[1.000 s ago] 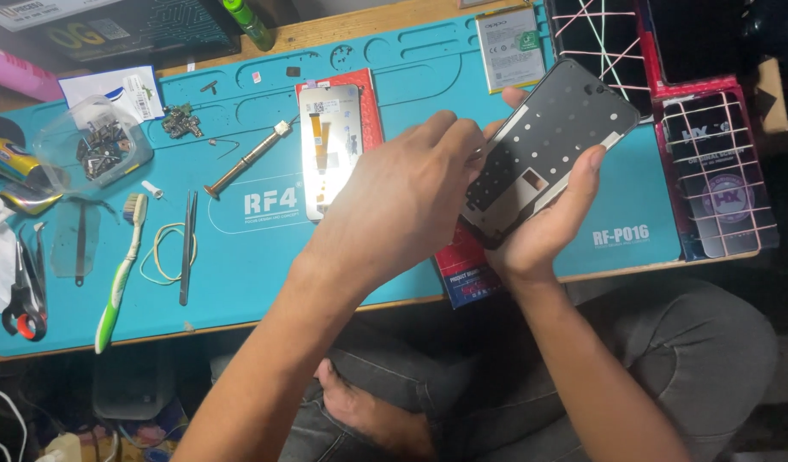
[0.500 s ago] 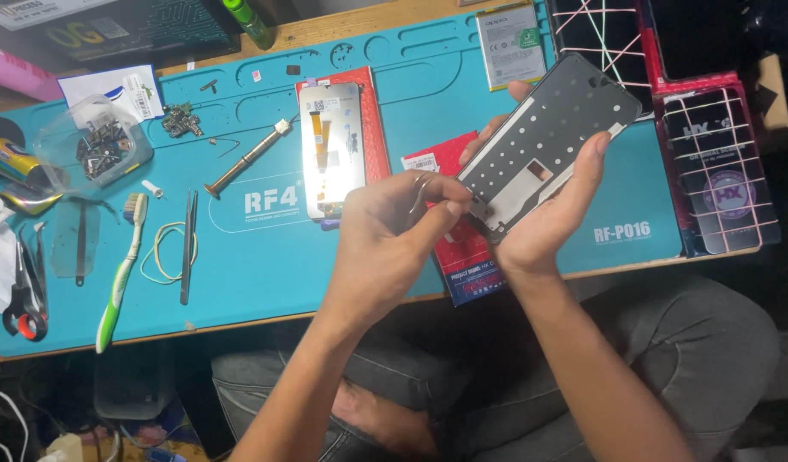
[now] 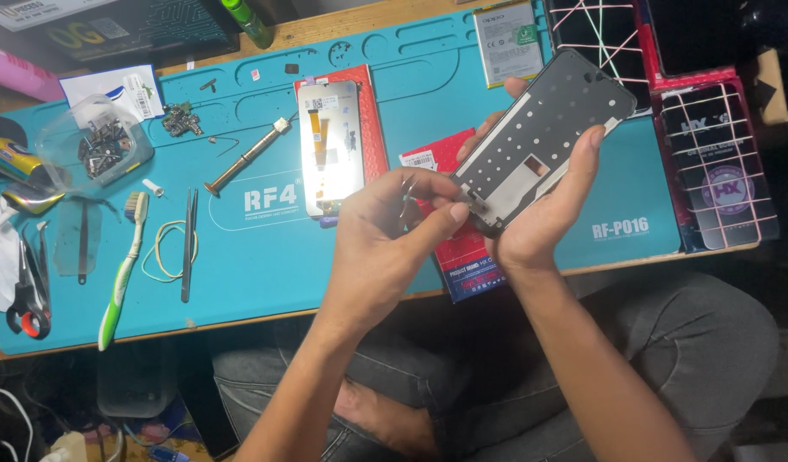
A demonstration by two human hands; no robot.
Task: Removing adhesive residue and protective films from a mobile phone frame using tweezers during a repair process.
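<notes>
I am holding a black phone frame (image 3: 539, 137) in my right hand (image 3: 539, 218), its fingers wrapping around the long edges and the flat, matte panel tilting above the counter; rows of small round holes are dotting its surface. My left hand (image 3: 385, 248) is pinching at the frame's lower corner, thumb and forefinger closing on something small and metallic there, though I cannot tell exactly what it is. Below, a teal silicone repair mat (image 3: 394, 257) is covering the counter, smooth with moulded recesses along its far edge. A glossy phone display panel (image 3: 330, 145) is lying face down on a red box (image 3: 372, 111), just left of my hands. Further left, slim black tweezers (image 3: 189, 244), a green and white toothbrush (image 3: 120, 274) and a brass-tipped screwdriver (image 3: 244, 158) are lying well apart. A clear plastic tub of screws (image 3: 98, 150) is sitting near the mat's left corner. The mat's near edge in front of my left wrist is offering open room.
</notes>
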